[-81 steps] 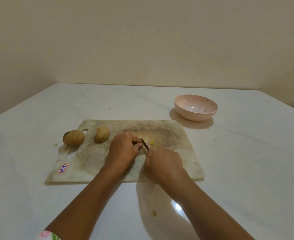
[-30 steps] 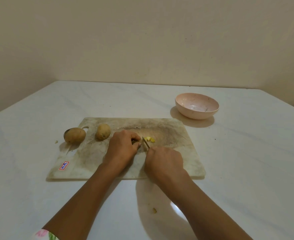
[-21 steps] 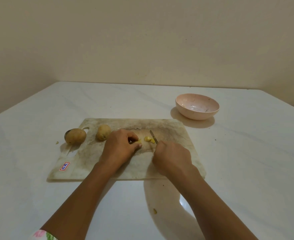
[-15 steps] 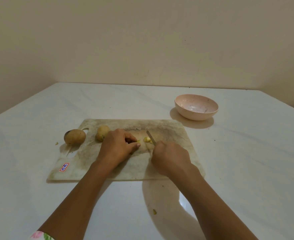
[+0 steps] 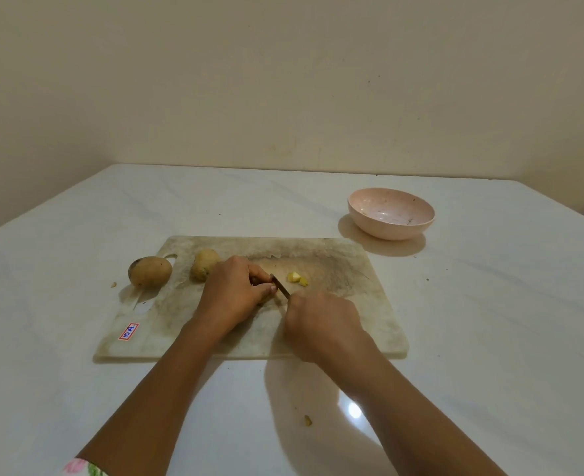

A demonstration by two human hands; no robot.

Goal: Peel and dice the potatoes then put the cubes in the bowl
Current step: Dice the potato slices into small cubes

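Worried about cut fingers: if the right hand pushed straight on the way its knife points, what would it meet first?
Likely the left hand, its fingertips curled right beside the knife that the right hand holds; depth is hard to judge.

Bare surface (image 5: 489,321) lay right of the cutting board (image 5: 369,324). The bowl (image 5: 390,214) stood beyond its far right corner; the outer potato (image 5: 149,271) and inner potato (image 5: 204,264) blocked its left end.

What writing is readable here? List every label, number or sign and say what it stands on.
"10A": blue characters, tilted, on a red-bordered sticker at the near left corner of the cutting board.
Nothing else bears text; the bowl shows only specks.
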